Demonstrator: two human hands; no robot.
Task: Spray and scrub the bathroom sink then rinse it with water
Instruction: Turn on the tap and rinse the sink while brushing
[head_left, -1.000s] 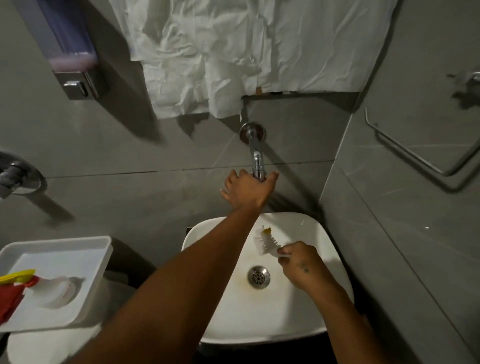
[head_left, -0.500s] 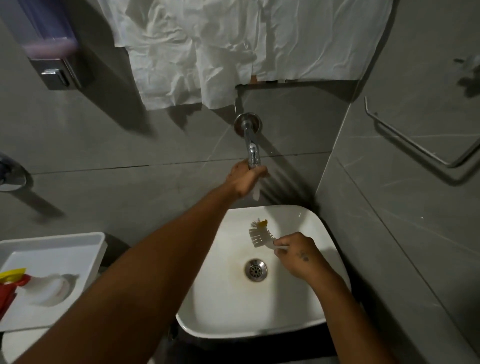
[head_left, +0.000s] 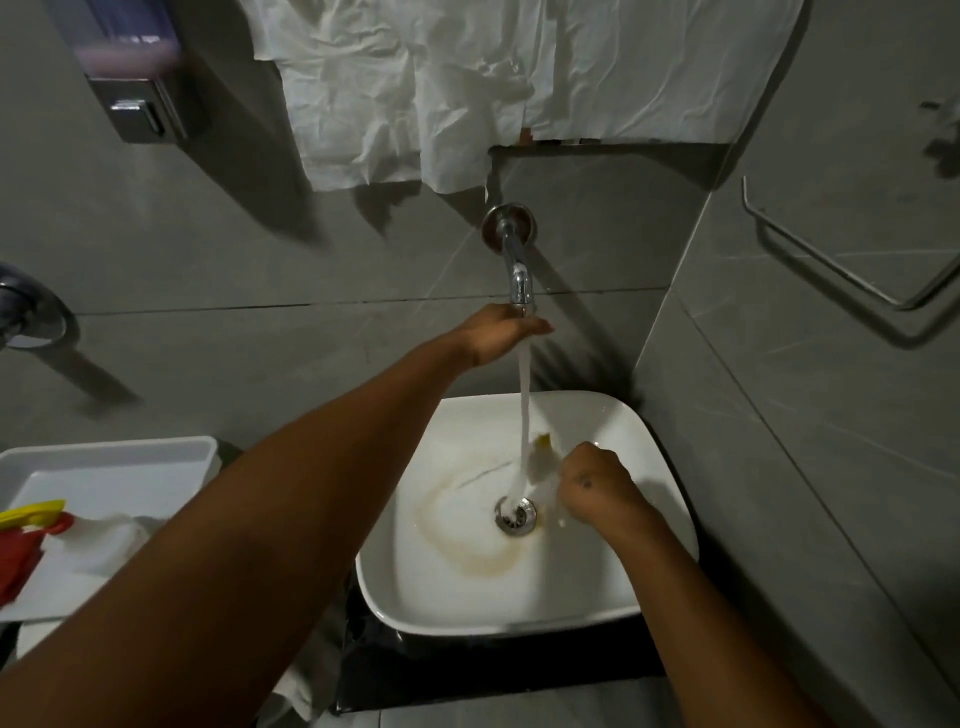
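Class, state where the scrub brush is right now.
In the head view, the scrub brush is inside the sink, held by the right hand, just above-right of the drain.

Well left of our grips we see a white tray (head_left: 111, 452); a soap dispenser (head_left: 132, 78) and crumpled paper (head_left: 467, 78) hang above.

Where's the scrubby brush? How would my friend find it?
Look at the white sink under the shiny tap. Follow the falling water down toward the round metal drain. The brush is right there, gripped in the right hand; it's the only thing with white bristles and a yellow tip.
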